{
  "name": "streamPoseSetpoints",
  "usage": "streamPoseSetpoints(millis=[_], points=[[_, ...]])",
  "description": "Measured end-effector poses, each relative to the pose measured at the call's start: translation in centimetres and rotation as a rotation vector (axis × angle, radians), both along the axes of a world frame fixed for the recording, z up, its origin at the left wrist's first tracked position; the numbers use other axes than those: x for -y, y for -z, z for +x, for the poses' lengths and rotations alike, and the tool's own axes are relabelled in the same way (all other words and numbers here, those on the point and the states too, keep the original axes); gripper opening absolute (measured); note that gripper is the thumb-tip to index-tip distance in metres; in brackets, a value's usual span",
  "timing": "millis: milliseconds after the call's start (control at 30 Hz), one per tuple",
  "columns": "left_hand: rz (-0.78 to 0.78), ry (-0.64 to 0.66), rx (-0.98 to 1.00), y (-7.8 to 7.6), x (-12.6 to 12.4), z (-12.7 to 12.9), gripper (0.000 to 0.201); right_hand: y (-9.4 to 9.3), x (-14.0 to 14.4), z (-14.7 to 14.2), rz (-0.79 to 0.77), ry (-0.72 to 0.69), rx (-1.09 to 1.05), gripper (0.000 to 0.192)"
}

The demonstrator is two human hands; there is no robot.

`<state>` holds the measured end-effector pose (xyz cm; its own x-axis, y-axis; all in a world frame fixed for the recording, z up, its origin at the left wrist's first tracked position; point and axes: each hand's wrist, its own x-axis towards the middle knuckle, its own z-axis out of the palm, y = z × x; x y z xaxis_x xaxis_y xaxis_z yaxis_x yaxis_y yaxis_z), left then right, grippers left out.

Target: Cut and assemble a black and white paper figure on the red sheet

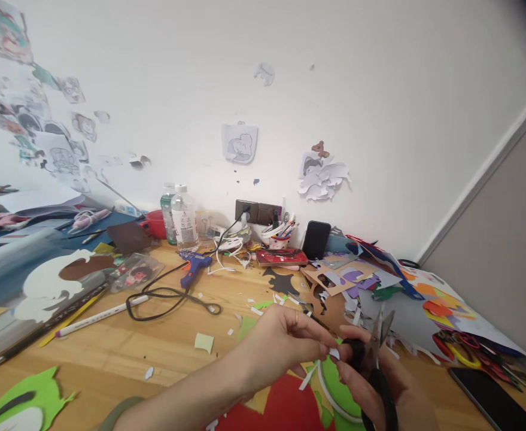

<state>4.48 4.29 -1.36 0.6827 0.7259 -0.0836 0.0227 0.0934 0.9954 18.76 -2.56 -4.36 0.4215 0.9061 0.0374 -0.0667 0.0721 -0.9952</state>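
My left hand (285, 338) reaches in from the lower left, thumb and fingers pinched at a small white paper piece (334, 354). Close beside it, my right hand (365, 383) has black-handled scissors (374, 347) hooked in it, blades pointing up and slightly apart. Its thumb and fingertip also meet at the white piece. The blades stand away from the paper. Beneath both hands lie a red sheet (285, 407) and a bright green shape with a pale rim (341, 389). A thin white strip (308, 377) lies near the left fingertips.
A blue glue gun (194, 268) with a looped black cable rests left of centre. Bottles (184, 221), a pen cup (279, 237) and an upright phone (316, 239) line the wall. Paper scraps (343, 278) crowd the right; another phone (498, 398) lies lower right.
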Motion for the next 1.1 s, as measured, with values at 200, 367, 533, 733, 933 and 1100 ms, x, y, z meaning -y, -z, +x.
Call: streamPoseSetpoints(millis=[200, 367, 533, 733, 933, 1100], points=[[-0.001, 0.018, -0.006, -0.18, 0.17, -0.03, 0.025, -0.05, 0.03, -0.05, -0.003, -0.007, -0.037, 0.031], [0.006, 0.017, -0.021, -0.11, 0.14, 0.09, 0.022, -0.09, 0.08, -0.35, 0.008, 0.07, -0.063, 0.032], [-0.02, 0.001, -0.005, -0.21, 0.0, 0.01, 0.025, 0.19, 0.14, 0.09, -0.052, -0.04, -0.115, 0.034], [-0.023, -0.022, -0.009, -0.29, -0.07, 0.08, 0.022, -0.14, 0.11, -0.02, -0.05, -0.019, -0.083, 0.035], [-0.013, -0.011, -0.005, -0.14, 0.09, 0.13, 0.024, -0.03, 0.11, 0.05, -0.049, 0.004, -0.008, 0.033], [-0.026, -0.028, -0.004, -0.14, 0.18, 0.17, 0.024, 0.09, 0.18, 0.14, -0.045, -0.023, 0.004, 0.034]])
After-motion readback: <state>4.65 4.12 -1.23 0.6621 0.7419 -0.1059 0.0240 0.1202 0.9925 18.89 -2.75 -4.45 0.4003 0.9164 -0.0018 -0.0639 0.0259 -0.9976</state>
